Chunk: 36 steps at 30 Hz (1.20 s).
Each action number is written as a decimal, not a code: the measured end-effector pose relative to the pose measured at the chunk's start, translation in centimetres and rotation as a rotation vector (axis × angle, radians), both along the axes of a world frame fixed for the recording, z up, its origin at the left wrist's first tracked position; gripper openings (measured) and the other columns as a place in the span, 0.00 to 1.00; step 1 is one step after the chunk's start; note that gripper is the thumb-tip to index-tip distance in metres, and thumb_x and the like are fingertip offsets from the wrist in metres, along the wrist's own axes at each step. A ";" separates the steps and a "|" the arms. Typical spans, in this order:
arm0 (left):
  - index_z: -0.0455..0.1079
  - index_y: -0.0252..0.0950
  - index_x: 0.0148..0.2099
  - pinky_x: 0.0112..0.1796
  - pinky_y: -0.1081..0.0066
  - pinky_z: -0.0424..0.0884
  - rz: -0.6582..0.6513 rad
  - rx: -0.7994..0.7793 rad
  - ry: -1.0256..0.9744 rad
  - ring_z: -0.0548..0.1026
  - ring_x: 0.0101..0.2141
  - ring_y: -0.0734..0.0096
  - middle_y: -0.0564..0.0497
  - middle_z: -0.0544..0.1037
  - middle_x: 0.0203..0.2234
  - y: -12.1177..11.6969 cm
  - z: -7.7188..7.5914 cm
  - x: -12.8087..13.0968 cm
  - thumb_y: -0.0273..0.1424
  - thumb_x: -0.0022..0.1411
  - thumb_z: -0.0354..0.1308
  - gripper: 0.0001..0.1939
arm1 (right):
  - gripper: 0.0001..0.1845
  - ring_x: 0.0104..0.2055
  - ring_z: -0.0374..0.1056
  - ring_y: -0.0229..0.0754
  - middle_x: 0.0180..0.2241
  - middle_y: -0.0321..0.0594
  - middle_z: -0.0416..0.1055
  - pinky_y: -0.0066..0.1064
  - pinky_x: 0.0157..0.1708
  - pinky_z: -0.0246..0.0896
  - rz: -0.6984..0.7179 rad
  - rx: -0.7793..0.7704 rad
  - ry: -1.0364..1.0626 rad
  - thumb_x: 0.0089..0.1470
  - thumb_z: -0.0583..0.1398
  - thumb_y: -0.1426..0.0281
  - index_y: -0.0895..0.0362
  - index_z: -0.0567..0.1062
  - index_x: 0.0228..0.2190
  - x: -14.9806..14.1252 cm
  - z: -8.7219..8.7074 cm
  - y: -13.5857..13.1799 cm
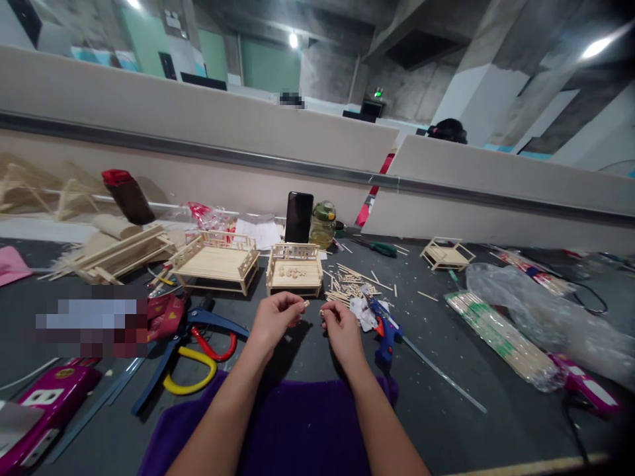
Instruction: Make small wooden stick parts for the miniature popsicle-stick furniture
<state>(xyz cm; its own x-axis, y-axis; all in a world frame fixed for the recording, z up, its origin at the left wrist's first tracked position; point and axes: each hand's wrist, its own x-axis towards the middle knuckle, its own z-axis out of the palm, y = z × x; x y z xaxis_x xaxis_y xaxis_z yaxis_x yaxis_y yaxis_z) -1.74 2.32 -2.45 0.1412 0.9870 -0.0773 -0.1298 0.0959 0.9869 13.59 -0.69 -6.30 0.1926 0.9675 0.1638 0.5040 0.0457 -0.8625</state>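
In the middle of the frame, the left hand (278, 320) pinched a tiny wooden bit (306, 303) at its fingertips. Near it, the right hand (343, 325) pinched a small wooden piece (322, 312) too.

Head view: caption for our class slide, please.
Left hand and right hand each pinch a tiny piece near two bench-like wooden models.

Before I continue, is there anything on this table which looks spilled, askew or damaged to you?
Yes: short wooden sticks lie scattered right of the miniature bench in front of the phone, several well apart from the rest, so they look spilled rather than sorted. I see no clear damage.
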 end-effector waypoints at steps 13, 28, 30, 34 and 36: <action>0.76 0.32 0.33 0.28 0.75 0.69 0.073 -0.090 -0.183 0.73 0.24 0.75 0.48 0.80 0.26 0.0 1.0 -1.5 0.36 0.42 0.72 0.16 | 0.10 0.42 0.64 0.47 0.37 0.45 0.71 0.33 0.37 0.59 0.133 0.112 -0.630 0.56 0.57 0.76 0.54 0.77 0.34 -3.0 2.1 0.2; 0.76 0.31 0.33 0.29 0.74 0.71 0.025 -0.122 -0.246 0.75 0.24 0.74 0.47 0.81 0.25 -0.8 1.9 -1.1 0.34 0.43 0.72 0.15 | 0.09 0.29 0.67 0.39 0.29 0.38 0.74 0.27 0.28 0.61 -0.013 0.225 0.374 0.53 0.59 0.65 0.58 0.75 0.33 -2.3 3.3 -0.3; 0.75 0.31 0.33 0.29 0.74 0.71 0.017 -0.143 -0.262 0.75 0.24 0.74 0.47 0.81 0.25 -0.9 2.0 -1.0 0.33 0.43 0.72 0.15 | 0.10 0.28 0.67 0.38 0.28 0.38 0.74 0.27 0.27 0.61 -0.009 0.222 0.411 0.52 0.60 0.64 0.58 0.76 0.32 -2.4 3.6 -0.4; 0.75 0.31 0.32 0.29 0.74 0.72 0.007 -0.169 -0.283 0.75 0.24 0.74 0.48 0.80 0.25 -0.9 2.0 -0.8 0.33 0.42 0.73 0.15 | 0.09 0.29 0.68 0.39 0.28 0.39 0.75 0.28 0.28 0.63 -0.022 0.238 0.376 0.53 0.61 0.64 0.58 0.77 0.31 -2.5 3.7 -0.5; 0.75 0.31 0.32 0.29 0.74 0.72 0.003 -0.175 -0.285 0.75 0.24 0.74 0.48 0.80 0.25 -1.0 1.9 -0.7 0.32 0.42 0.73 0.15 | 0.09 0.31 0.69 0.40 0.29 0.39 0.76 0.28 0.30 0.64 -0.017 0.241 0.367 0.53 0.61 0.64 0.57 0.77 0.31 -2.5 3.7 -0.6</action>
